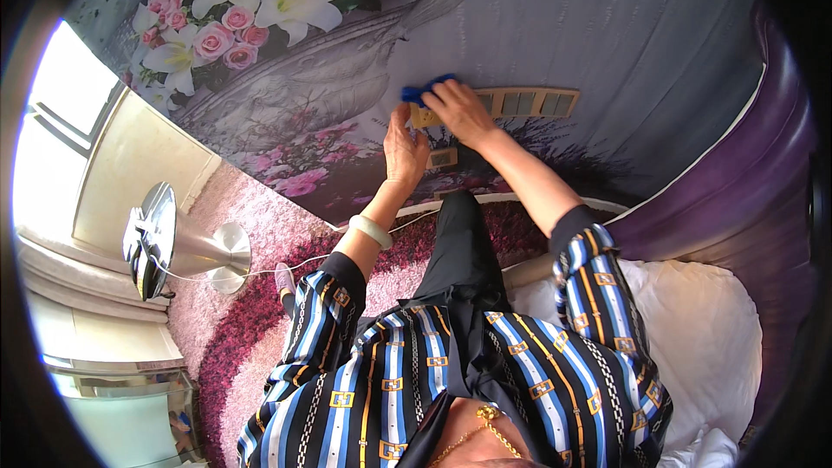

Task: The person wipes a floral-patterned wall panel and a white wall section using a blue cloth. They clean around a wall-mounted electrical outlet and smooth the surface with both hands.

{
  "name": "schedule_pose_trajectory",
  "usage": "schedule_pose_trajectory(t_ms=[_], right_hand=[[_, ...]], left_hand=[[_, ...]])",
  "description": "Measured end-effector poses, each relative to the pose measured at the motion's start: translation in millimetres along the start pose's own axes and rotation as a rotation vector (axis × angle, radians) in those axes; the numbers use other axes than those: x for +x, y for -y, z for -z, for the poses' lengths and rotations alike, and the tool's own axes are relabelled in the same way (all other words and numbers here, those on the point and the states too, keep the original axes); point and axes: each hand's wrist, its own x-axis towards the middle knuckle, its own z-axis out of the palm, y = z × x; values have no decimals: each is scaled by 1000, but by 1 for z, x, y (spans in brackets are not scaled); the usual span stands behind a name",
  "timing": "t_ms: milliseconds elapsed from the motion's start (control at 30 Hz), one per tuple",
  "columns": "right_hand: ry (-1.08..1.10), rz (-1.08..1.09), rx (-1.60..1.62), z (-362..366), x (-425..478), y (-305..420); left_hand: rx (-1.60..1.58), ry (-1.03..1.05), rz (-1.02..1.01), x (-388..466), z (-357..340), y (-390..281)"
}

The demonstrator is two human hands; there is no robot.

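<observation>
My right hand (460, 112) presses a blue cloth (426, 88) against the mural-covered wall (552, 19), at the upper left end of a gold-framed row of switches (520, 103). Just below the cloth, a gold socket plate (426, 116) shows between my two hands. My left hand (406, 153) is raised beside that plate, its thumb apart from its fingers and nothing visible in it. Its fingertips come close to the cloth; whether they touch the plate is unclear. Below, a smaller gold wall plate (443, 157) sits near my left wrist.
To the left, a pedestal table (195, 253) carries dark and shiny items, with a white cable (260, 271) running toward the wall. A pink and maroon shaggy rug (244, 331) covers the floor. White bedding (695, 331) and a purple padded headboard (728, 162) lie to the right.
</observation>
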Motion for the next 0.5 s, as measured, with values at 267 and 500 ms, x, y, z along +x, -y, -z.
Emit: schedule_pose_trajectory(t_ms=[267, 500], right_hand=[[63, -12, -133, 17, -21, -29], [-44, -375, -181, 69, -92, -98]], left_hand=[[85, 48, -50, 1, 14, -4], [352, 103, -262, 5, 2, -12]])
